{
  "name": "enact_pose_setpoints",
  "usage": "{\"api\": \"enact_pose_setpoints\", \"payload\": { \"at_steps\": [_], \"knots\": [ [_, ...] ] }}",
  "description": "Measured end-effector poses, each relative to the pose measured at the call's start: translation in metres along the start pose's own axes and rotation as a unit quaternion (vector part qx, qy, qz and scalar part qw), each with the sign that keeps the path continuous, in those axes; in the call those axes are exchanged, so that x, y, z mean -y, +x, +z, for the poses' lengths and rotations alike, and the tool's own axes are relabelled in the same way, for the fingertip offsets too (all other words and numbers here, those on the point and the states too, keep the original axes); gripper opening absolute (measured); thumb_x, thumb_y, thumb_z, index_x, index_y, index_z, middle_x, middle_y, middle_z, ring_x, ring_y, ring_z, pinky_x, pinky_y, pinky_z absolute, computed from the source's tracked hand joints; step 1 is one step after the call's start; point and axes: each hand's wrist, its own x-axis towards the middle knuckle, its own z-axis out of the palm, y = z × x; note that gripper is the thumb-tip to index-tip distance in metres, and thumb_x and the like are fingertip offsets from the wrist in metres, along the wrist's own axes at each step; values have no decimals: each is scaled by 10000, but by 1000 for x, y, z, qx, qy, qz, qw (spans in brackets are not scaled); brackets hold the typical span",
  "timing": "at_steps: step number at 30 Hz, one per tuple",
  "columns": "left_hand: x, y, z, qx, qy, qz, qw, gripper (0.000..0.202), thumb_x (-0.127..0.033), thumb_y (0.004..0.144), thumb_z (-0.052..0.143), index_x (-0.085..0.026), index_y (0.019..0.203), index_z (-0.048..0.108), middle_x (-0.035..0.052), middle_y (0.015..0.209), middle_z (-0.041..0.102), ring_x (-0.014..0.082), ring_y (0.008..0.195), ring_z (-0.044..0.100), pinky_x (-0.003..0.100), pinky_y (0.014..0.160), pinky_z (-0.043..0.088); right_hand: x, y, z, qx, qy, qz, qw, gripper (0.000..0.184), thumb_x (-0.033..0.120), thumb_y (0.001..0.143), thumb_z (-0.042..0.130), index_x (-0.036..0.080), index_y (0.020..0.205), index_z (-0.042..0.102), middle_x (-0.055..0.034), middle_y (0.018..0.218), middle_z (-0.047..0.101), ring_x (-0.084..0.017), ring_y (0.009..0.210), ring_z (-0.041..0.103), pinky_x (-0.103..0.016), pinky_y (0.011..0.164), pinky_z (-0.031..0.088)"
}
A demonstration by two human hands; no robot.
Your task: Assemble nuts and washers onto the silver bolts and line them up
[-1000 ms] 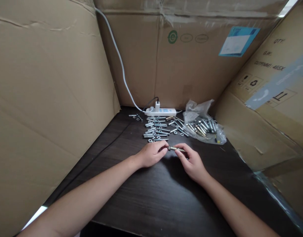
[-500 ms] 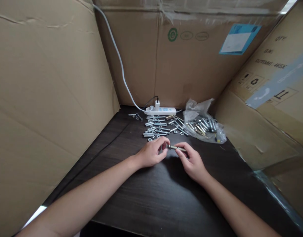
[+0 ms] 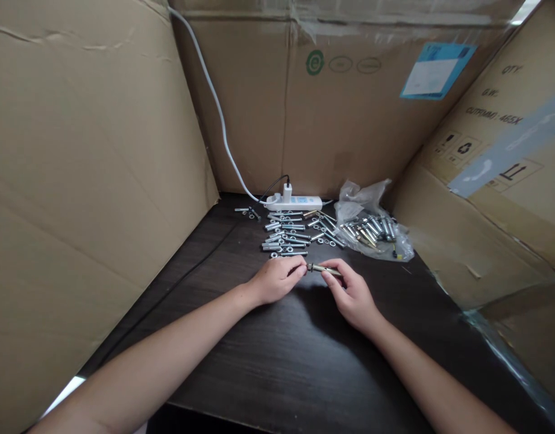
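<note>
A brass-toned expansion bolt (image 3: 317,268) with a hex nut near its left end lies crosswise in front of me, held above the dark table. Around its sleeve, towards the right end, my right hand (image 3: 353,294) is closed with thumb and fingers. At the opposite end my left hand (image 3: 277,280) pinches the bolt's tip by the nut, and its fingertips hide that tip. Just beyond my hands lie rows of silver bolts, sleeves, washers and nuts (image 3: 294,253).
A white power strip (image 3: 299,204) with a plugged-in adapter stands against the back cardboard. A clear plastic bag (image 3: 356,196) with more expansion bolts is at the right. A black cable (image 3: 182,280) crosses the table (image 3: 259,361) on the left. Cardboard walls (image 3: 100,181) enclose the space.
My left thumb and fingers, spread around the nut end before, have closed into a pinch at the bolt's tip. My right hand keeps its hold in nearly the same place.
</note>
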Motion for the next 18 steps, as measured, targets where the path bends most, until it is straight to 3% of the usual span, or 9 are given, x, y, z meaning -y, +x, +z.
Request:
{"api": "enact_pose_setpoints", "payload": {
  "at_steps": [6, 18],
  "knots": [
    [-1, -1, 2, -56, -25, 8, 998, 161, -244, 879, 433, -193, 1004, 520, -4, 813, 549, 113, 681, 472, 227, 654, 387, 0, 0, 0, 1, 0, -3, 1000, 215, 360, 894, 450, 190, 965, 560, -23, 751, 585, -148, 633, 526, -246, 579, 422],
    [4, 2, 2, -44, -63, 10, 997, 178, -268, 888, 443, -177, 978, 568, 26, 897, 580, 130, 745, 505, 250, 696, 411, -1, 0, -1, 6, 3, 2, 1000, 232, 375, 893, 445, 189, 974, 558, -18, 740, 579, -148, 628, 522, -242, 565, 411]
  ]
}}
